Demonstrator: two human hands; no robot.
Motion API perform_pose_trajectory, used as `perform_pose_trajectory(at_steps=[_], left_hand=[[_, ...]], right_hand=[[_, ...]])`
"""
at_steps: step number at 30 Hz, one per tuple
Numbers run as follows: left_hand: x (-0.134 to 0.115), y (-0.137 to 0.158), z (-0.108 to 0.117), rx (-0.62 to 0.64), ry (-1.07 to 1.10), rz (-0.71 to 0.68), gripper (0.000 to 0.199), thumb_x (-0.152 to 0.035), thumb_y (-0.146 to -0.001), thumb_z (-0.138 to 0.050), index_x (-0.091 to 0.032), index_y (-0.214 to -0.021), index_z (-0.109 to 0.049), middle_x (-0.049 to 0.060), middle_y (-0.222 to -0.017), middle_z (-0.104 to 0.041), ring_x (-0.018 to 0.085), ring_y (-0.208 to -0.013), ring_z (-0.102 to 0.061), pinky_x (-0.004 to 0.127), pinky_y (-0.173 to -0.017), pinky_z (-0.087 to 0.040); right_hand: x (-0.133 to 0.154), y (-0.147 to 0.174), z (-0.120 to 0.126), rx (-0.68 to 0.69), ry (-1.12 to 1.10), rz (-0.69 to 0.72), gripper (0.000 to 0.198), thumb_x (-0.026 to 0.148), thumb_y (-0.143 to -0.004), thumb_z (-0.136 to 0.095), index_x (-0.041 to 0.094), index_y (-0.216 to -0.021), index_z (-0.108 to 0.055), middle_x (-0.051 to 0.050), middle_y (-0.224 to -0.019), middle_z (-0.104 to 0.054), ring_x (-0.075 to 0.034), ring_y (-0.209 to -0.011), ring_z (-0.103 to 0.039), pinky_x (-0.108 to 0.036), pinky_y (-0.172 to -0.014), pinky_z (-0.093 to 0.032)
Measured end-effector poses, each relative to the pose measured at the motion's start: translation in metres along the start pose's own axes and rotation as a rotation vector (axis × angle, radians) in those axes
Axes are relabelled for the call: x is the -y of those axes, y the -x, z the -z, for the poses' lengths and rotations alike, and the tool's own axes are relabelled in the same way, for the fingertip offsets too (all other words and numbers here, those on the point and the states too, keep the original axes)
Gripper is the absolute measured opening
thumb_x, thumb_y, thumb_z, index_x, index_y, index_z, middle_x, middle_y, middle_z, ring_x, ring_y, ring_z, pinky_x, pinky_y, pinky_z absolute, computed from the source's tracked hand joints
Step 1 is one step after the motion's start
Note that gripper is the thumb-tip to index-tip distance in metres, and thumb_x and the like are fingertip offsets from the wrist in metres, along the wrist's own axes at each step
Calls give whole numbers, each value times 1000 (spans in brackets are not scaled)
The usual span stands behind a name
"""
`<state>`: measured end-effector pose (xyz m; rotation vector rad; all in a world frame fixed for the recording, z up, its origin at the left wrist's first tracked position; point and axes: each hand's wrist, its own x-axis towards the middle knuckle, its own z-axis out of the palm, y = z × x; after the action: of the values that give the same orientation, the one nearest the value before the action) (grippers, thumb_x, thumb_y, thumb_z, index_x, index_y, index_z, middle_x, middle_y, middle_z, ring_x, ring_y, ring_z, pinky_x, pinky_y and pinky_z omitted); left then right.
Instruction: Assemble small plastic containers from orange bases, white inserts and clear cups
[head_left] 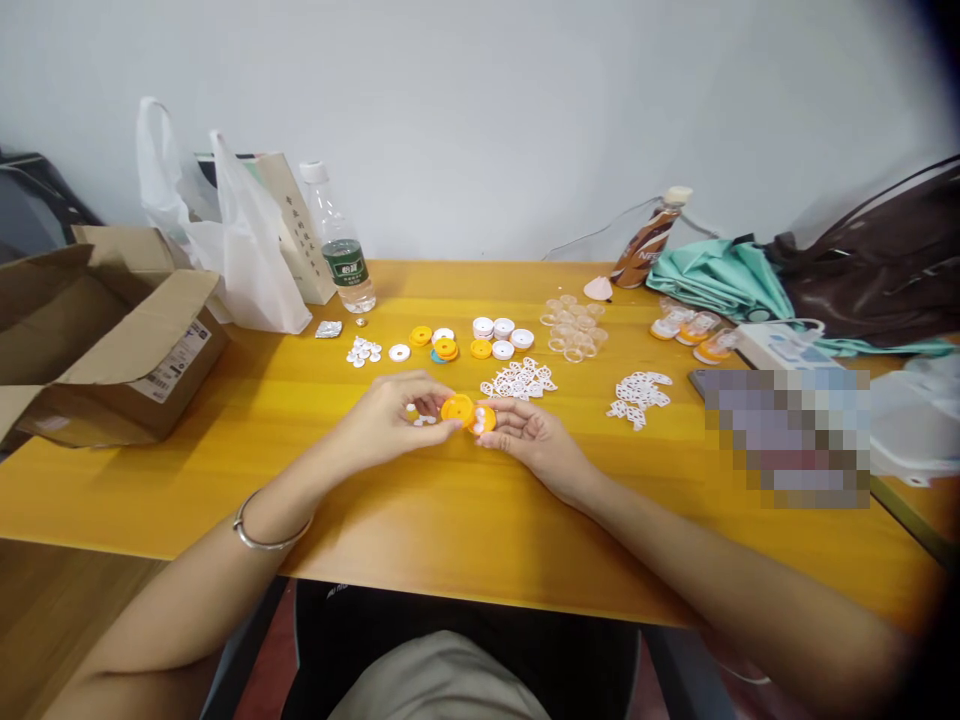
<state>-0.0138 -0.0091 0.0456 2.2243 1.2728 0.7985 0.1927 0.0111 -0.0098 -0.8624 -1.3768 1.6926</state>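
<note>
My left hand (409, 415) pinches an orange round plastic piece (457, 409) between thumb and fingers. Right beside it, my right hand (525, 437) grips a second orange round piece (486, 420) with small white parts on its face. The two pieces meet or nearly meet in front of me; whether they are joined I cannot tell. Just beyond them lies a heap of white cut-out leaf-shaped pieces (519, 380). Farther back are orange discs (445, 347) and white round cups (503, 328). A few small white bits (421, 420) show under my left hand.
Clear plastic rings (574, 328) and another white cut-out heap (639, 396) lie to the right. Finished-looking orange-and-clear pieces (712, 345) sit near a power strip (784, 350). A water bottle (339, 240), white bag (255, 250) and cardboard box (165, 370) stand left; a brown bottle (651, 240) stands behind.
</note>
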Motion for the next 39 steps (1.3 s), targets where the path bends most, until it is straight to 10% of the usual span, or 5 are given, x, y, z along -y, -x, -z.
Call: perform_pose_trajectory(at_steps=[10, 20, 29, 39], left_hand=[[2, 4, -4, 433, -228, -137, 16, -22, -76, -58, -17, -89, -64, 4, -83, -61, 15, -74, -57, 26, -70, -45], [3, -1, -14, 23, 16, 49, 25, -33, -84, -53, -17, -101, -61, 6, -93, -67, 14, -78, -62, 27, -71, -49], [4, -1, -32, -19, 144, 32, 13, -24, -81, -56, -14, -90, -58, 3, -82, -66, 10, -71, -60, 23, -68, -50], [3, 2, -21, 182, -470, -340, 16, -19, -89, -45, -15, -95, -59, 5, -83, -63, 13, -72, -59, 25, -66, -47]], right_hand=[[2, -1, 3, -29, 33, 43, 37, 21, -65, -72, 22, -99, -57, 2, -80, -62, -10, -75, -59, -27, -80, -47], [-5, 0, 2, 132, 50, -9, 36, 22, -69, -70, 21, -103, -57, -1, -91, -63, -11, -81, -60, -28, -82, -46], [-4, 2, -3, 170, -15, -14, 31, 25, -70, -69, 20, -99, -57, 0, -87, -61, -9, -77, -59, -26, -80, -46], [-7, 8, -5, 120, 179, 80, 34, 27, -74, -63, 22, -102, -44, 4, -72, -52, -9, -65, -51, -25, -66, -42]])
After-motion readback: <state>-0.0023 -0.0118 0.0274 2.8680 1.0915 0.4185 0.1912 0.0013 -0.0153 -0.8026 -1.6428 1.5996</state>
